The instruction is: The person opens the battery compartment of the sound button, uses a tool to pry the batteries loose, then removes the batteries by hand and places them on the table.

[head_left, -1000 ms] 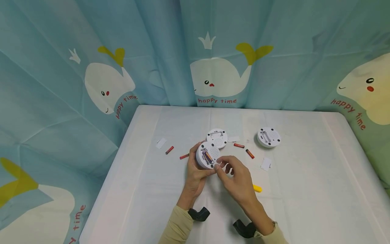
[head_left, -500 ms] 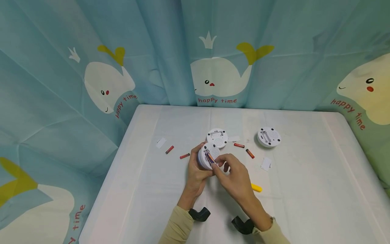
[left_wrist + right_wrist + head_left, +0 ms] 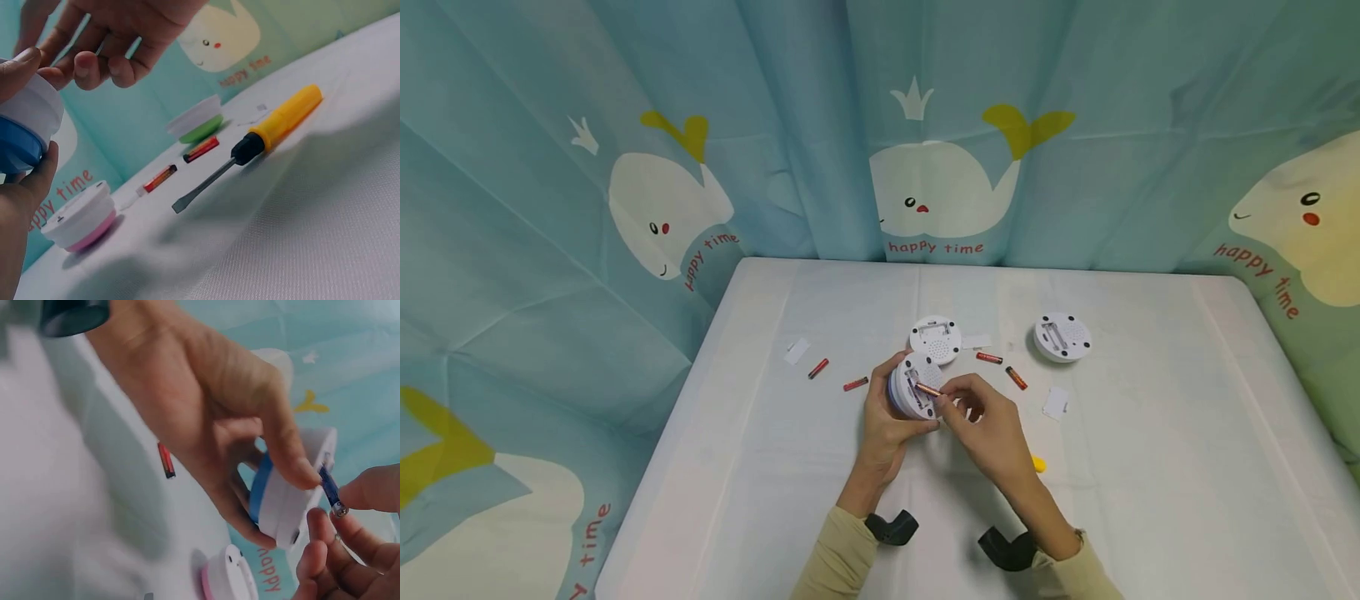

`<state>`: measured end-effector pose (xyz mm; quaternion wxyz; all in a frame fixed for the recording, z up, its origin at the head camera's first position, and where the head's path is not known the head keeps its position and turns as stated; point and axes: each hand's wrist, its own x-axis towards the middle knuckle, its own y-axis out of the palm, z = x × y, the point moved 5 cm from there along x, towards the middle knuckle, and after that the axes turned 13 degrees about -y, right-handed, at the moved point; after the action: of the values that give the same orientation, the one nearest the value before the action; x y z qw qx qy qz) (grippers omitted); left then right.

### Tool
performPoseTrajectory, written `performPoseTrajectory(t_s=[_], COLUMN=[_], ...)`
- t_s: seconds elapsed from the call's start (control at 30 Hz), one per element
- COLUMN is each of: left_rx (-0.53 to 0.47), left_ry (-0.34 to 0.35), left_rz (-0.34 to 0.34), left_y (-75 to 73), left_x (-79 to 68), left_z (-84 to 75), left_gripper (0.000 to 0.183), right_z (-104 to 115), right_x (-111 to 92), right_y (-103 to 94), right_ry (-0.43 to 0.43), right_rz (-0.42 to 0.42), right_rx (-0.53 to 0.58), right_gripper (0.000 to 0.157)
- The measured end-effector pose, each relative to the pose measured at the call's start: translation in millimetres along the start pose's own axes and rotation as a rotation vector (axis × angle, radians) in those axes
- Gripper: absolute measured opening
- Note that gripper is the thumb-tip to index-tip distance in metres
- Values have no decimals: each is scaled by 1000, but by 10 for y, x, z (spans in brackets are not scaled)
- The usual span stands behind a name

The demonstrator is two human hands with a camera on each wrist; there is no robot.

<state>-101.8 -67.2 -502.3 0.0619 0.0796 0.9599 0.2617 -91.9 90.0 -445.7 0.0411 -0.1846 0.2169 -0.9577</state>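
Observation:
My left hand (image 3: 883,429) grips a round white device with a blue underside (image 3: 281,506), its perforated face and uncovered battery compartment turned up. My right hand (image 3: 988,421) pinches one end of a small battery (image 3: 928,390) between thumb and fingers. The battery lies crosswise over the compartment, its far end close over the slots. In the right wrist view that battery (image 3: 331,489) stands out from the device's face, between the left thumb and the right fingertips. Just behind the held device sits a similar pink-based device (image 3: 81,219) with an uncovered compartment.
A green-based device (image 3: 1062,337) stands to the right. Several red batteries (image 3: 1016,378) lie on both sides of the hands. White covers (image 3: 1055,404) are scattered about. A yellow-handled screwdriver (image 3: 287,119) lies by the right hand. A whale-print curtain (image 3: 820,167) borders the white table (image 3: 1150,467).
The battery lay along the compartment a second ago; its near end has since swung up and right in my right fingers. The left hand has shifted slightly right with the device.

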Motion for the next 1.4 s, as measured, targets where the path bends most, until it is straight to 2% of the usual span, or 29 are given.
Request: performPoseTrajectory(t_s=[0.1, 0.23, 0.47, 0.67, 1.07, 1.4], left_rx=[24, 40, 72, 77, 66, 94], left_ry=[-12, -26, -47, -49, -47, -72], left_rz=[-9, -15, -36, -44, -26, -49], left_y=[3, 6, -6, -8, -19, -22], left_x=[-5, -9, 0, 4, 3, 4], left_z=[0, -2, 15, 24, 21, 20], left_gripper=[104, 106, 107, 107, 105, 107], right_z=[-99, -211, -401, -567, -1009, -1278], right_x=[-2, -13, -28, -38, -85, -105], right_y=[-41, -108, -307, -538, -934, -1201], right_ry=[97, 211, 290, 306, 291, 332], right_rz=[25, 59, 86, 95, 167, 162], right_rx=[149, 304, 389, 377, 314, 137], right_gripper=[12, 21, 32, 31, 27, 34])
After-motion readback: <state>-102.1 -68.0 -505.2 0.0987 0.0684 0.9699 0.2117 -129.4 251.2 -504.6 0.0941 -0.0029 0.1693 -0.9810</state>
